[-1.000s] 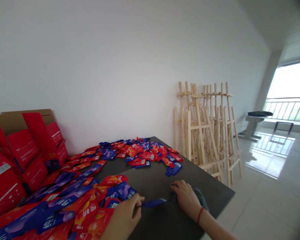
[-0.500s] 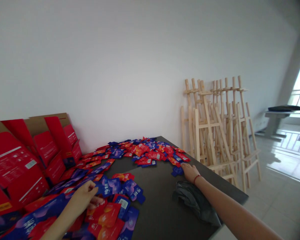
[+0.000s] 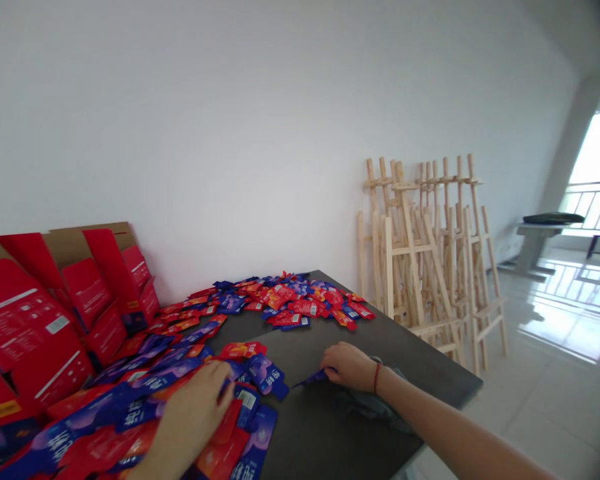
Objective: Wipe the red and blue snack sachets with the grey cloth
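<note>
Blue and thin, one flat packet is pinched in the fingers of the right hand, above the dark table, and its narrow end points toward the left. On this wrist sits a red cord, and just under the forearm lies a crumpled grey-green bundle, of which I cannot tell if it is cloth or bag. Well apart from the right hand, the left hand is bent over the near heap of red and blue packets; its fingertips are partly hidden, so I cannot tell whether they grip something. At the right edge of this heap, one blue pouch lies flat with white characters. Farther away, a second heap, also red and blue, covers the back part of the table. To the left stand opened red boxes, with brown cardboard behind them. Beyond the table, at the right, many wooden easels stand close together by the white wall.
</note>
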Available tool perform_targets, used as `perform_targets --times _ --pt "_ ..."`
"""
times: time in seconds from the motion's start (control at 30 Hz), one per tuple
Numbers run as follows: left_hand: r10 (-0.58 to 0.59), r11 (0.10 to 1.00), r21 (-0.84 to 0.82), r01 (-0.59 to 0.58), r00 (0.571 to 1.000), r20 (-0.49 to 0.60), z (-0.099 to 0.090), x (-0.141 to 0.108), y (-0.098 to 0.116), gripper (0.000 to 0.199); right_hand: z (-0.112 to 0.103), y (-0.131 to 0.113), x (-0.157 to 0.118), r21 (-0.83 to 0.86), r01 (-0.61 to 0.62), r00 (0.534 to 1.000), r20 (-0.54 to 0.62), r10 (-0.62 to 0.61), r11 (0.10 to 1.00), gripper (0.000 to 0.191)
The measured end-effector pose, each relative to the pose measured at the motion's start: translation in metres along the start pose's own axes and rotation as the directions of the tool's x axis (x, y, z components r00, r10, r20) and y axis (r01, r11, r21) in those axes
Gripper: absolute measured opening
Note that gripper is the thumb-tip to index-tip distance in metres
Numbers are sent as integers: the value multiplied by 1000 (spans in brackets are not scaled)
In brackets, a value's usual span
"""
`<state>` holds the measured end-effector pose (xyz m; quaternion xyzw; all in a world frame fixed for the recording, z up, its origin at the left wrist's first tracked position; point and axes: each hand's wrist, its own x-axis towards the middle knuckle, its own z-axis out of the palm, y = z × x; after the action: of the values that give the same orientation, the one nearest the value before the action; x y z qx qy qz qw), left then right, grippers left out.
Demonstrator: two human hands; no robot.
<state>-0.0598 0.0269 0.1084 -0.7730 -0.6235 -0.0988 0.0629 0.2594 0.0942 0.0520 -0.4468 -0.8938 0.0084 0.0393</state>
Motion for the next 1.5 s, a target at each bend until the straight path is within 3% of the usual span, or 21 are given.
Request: perform_targets --times 0.1,0.17,0.27,0.37,0.47,0.57,0.7,0.8,0.93,1.03,1.2,1.37,1.5 --pt "203 954 -235 -187 978 50 28 -7 53 24 -4 -16 0 32 83 996 8 -83 996 21" --pt "214 929 -328 -170 971 105 48 -8 78 24 -5 -22 -3 44 74 997 -3 -74 996 22" --pt "191 917 -380 -118 969 160 72 -2 93 23 -7 -24 -18 40 -45 996 -78 48 998 32" --pt "172 898 -432 -81 970 174 87 5 94 30 -1 -21 -44 24 -217 960 -174 218 976 45" --pt "164 868 -493 -51 968 189 95 8 95 26 14 -12 -72 32 -373 908 -193 372 927 53" --pt "167 848 -528 -51 970 176 100 5 98 21 24 5 -89 70 -448 880 -142 453 891 46" --pt "205 852 -514 -100 967 152 107 0 99 33 12 14 -87 82 -513 832 -194 519 854 43" --pt "214 852 -512 -111 966 146 113 0 98 38 7 -13 -71 120 -446 848 -261 462 887 50" --pt "202 820 -566 -86 969 145 118 2 95 35 28 -65 -45 105 -154 959 -226 174 983 39" --pt "205 812 -578 -80 967 155 119 2 94 32 44 -79 -37 78 -152 965 -205 165 985 32" --pt "212 810 -581 -75 962 171 117 2 94 28 45 -55 -43 59 -256 939 -222 263 965 39" --pt "201 808 -586 -57 962 184 110 1 96 25 36 -15 -59 -33 -456 879 -174 444 889 45" --pt "191 816 -577 -44 961 197 107 1 98 25 29 -15 -63 -53 -471 871 -186 454 881 46"
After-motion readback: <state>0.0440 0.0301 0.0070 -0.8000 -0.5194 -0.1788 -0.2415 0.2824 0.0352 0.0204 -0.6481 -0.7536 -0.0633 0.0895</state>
